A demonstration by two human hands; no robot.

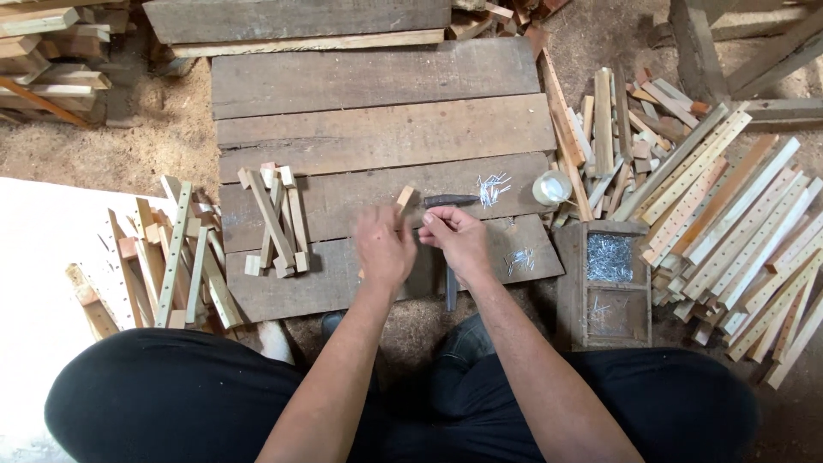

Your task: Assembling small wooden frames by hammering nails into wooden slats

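Note:
My left hand [384,249] grips a short wooden stick [404,200] whose light end pokes out above the fingers, over the plank work surface [377,137]. My right hand [459,243] is right beside it, fingers pinched together at the stick; whatever they pinch is too small to tell. A hammer lies under the right hand, its dark head [452,201] just above the knuckles and its handle [451,291] sticking out below the wrist.
A small pile of nails [493,189] and a round white tub [551,187] lie right of the hammer. A wooden box of nails [609,283] stands at the right. Assembled sticks [274,225] lie left; drilled slats [737,231] are heaped right, more slats [176,257] far left.

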